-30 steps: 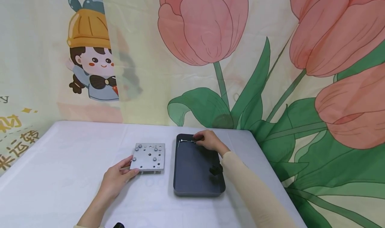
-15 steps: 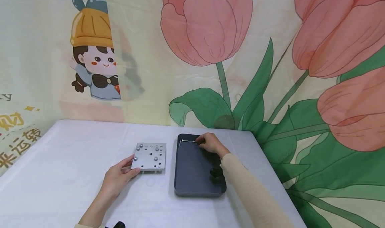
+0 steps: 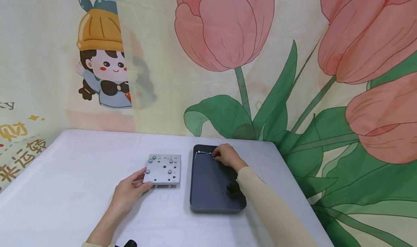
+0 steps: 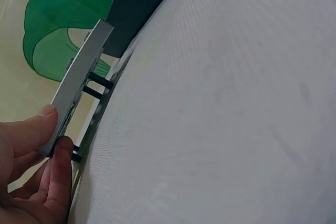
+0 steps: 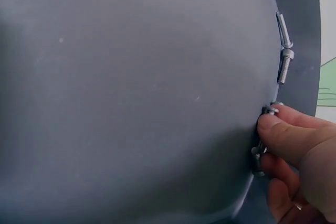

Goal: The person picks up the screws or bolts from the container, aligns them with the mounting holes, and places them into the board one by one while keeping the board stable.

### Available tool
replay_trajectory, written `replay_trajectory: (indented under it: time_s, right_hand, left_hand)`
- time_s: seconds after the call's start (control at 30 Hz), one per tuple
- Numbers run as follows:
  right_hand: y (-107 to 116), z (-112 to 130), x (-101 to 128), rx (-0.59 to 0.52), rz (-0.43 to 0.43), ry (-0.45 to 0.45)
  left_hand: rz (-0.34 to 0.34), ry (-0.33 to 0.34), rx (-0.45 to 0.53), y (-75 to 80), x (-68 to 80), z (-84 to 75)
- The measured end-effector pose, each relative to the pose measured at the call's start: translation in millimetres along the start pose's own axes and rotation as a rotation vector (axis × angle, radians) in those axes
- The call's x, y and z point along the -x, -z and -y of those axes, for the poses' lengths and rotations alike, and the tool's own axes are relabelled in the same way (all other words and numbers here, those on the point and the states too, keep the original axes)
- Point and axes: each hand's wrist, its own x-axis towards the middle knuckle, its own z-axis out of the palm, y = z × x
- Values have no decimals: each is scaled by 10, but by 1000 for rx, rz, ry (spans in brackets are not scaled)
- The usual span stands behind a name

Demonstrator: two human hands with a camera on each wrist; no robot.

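My left hand [image 3: 130, 187] grips the near-left corner of a square metal plate [image 3: 159, 176]. Screw heads and holes dot the plate's top; in the left wrist view, dark screw shanks [image 4: 100, 81] stick out beneath it, and the thumb presses one face. At the far end of a dark tray [image 3: 211, 189], my right hand [image 3: 226, 156] pinches a small screw [image 5: 270, 110] between thumb and forefinger, partly hidden by the fingertips. Another screw [image 5: 257, 161] lies close under those fingers. Two more socket-head screws, one upper [image 5: 283, 29] and one lower [image 5: 285, 66], lie along the tray's end wall.
A white cloth [image 3: 81, 174] covers the table, whose far edge meets a printed backdrop [image 3: 163, 95] with tulips and a cartoon figure. The tray's raised rim [image 3: 218, 211] stands right of the plate. A black object [image 3: 130, 243] shows at the bottom edge.
The view has shifted slightly, so everything sits a little further right. My right hand's fingers have worked among the screws at the tray's far end; the left hand keeps its grip on the plate.
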Motion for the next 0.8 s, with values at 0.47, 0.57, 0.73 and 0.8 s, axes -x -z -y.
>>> replay_trajectory:
  time_s: [0.47,0.57,0.73,0.8]
  right_hand:
    - [7,-9,36,-184,-79,5]
    - [17,-4,35,-228,-92,16]
    - [60,47,16,-282,-106,12]
    - [86,87,3,-307,-107,11]
  left_hand:
    - [0,8,15,-12,12,14]
    - [-2,6,11,-16,13,12]
    - [0,8,11,-15,12,-3]
    - [1,6,8,-5,6,-9]
